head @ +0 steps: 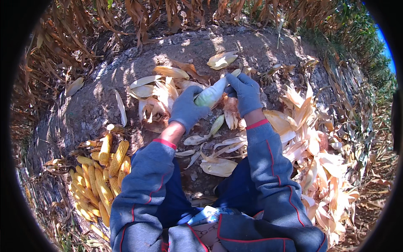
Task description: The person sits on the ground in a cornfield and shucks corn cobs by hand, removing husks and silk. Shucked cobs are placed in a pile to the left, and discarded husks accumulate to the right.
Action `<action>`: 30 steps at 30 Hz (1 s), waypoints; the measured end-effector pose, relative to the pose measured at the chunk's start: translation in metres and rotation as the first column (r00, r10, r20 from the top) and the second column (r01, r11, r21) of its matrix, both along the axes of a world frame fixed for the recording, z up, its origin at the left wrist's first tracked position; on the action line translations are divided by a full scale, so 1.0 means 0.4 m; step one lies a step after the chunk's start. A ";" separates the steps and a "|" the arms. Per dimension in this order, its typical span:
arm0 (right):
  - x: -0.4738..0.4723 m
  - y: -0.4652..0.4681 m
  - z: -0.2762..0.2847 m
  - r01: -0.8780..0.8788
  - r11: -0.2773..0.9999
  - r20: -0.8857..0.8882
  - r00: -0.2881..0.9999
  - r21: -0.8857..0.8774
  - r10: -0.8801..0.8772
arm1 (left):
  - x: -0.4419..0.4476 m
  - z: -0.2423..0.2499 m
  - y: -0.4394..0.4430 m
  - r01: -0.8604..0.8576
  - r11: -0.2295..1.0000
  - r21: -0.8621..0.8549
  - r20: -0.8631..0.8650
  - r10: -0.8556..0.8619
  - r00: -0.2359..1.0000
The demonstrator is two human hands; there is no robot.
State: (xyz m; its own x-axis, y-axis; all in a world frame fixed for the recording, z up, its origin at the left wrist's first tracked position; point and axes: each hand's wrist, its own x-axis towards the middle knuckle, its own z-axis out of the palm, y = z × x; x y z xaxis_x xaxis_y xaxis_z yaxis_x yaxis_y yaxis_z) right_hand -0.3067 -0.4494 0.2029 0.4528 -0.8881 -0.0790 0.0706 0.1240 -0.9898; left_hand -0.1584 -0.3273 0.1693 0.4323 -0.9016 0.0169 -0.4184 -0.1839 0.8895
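Note:
A pale green ear of corn in its husk (pixel 210 95) is held out in front of me, slanting up to the right. My left hand (pixel 190 107), in a grey glove, grips its thick lower end. At the narrow upper tip, my right hand (pixel 245 94), gloved the same way, pinches the husk. The husk still wraps the ear, so no kernels show. Beneath and around both hands lie loose dry husks (pixel 160 91) on bare soil. One narrow greenish husk piece (pixel 217 125) lies below the ear.
To the left is a pile of husked yellow corn cobs (pixel 100 179). A large heap of stripped husks (pixel 318 176) lies to the right. Dry standing corn stalks (pixel 176 15) line the far edge of the soil (pixel 132 60). My knees are bent close below my arms.

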 end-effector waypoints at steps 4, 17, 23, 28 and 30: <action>0.001 0.008 -0.001 -0.112 0.993 0.000 0.994 -0.036 0.112 | -0.005 0.008 -0.005 -0.038 0.995 -0.087 -0.011 0.038 0.999; 0.019 0.060 0.002 -0.412 0.897 -0.198 0.903 -0.158 0.380 | -0.006 0.052 -0.001 -0.082 0.969 -0.232 -0.367 -0.009 0.930; 0.024 0.081 0.007 -0.445 0.790 -0.389 0.876 -0.422 0.286 | 0.014 0.051 0.001 -0.023 0.989 -0.146 -0.281 -0.019 0.960; 0.041 0.108 0.018 -0.373 0.724 -0.531 0.847 -0.580 0.012 | 0.011 0.052 -0.001 -0.005 0.983 -0.184 -0.320 -0.055 0.946; 0.046 0.109 0.020 -0.302 0.815 -0.498 0.867 -0.495 0.019 | 0.005 0.057 0.001 -0.011 0.983 -0.183 -0.440 -0.071 0.895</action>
State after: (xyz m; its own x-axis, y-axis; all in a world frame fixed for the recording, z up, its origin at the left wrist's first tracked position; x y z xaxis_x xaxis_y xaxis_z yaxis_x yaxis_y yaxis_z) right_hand -0.2884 -0.4059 0.2107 0.6296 -0.7607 0.1576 -0.3690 -0.4714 -0.8010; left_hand -0.1563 -0.3271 0.1922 0.4048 -0.9143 -0.0106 0.0234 -0.0012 0.9997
